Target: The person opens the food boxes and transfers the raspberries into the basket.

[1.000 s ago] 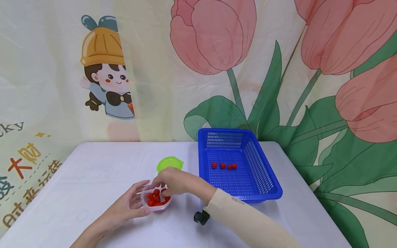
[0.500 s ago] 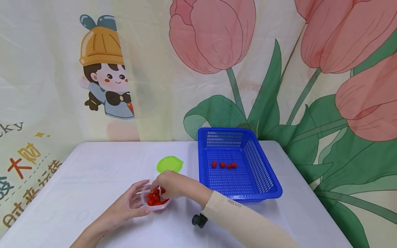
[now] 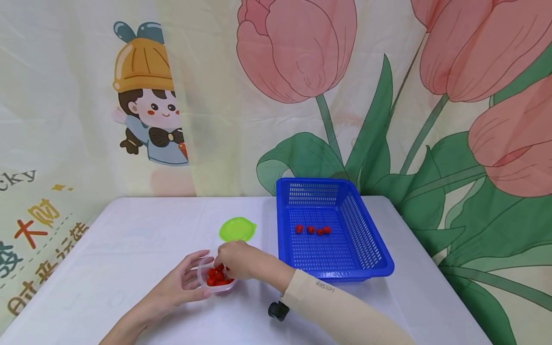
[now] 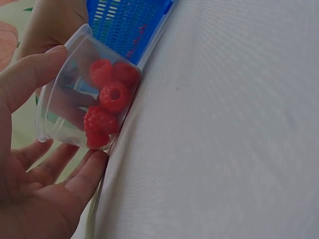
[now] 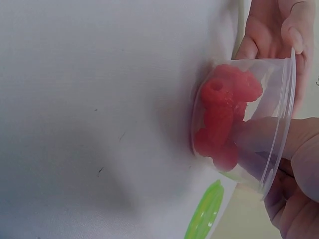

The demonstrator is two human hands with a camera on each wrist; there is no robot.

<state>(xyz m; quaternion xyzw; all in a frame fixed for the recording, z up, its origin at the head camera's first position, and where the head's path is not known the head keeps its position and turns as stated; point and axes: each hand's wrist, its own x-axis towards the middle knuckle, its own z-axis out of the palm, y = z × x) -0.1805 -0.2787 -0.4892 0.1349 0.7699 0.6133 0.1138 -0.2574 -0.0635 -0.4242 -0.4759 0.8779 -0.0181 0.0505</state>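
A clear plastic tub (image 3: 217,288) holding several red raspberries (image 5: 219,117) stands on the white table. My left hand (image 3: 174,286) holds it from the left, the thumb near its rim and the other fingers along the opposite side in the left wrist view. My right hand (image 3: 241,260) reaches over the rim from the right, with thumb and fingers down inside. Its thumb (image 5: 256,133) touches the raspberries in the right wrist view. Whether a raspberry is pinched is hidden. Just behind the right hand lies a bright green lid (image 3: 237,229).
A blue perforated basket (image 3: 377,254) stands at the back right of the white table (image 3: 142,239), with several raspberries (image 3: 310,230) in a row on its floor. A black camera (image 3: 278,310) sticks out below the right wrist. A printed curtain (image 3: 215,120) hangs behind the table.
My right hand's fingers have drawn closer together inside the tub, and the hand has shifted slightly toward me and right. The left hand and the basket look unmoved.
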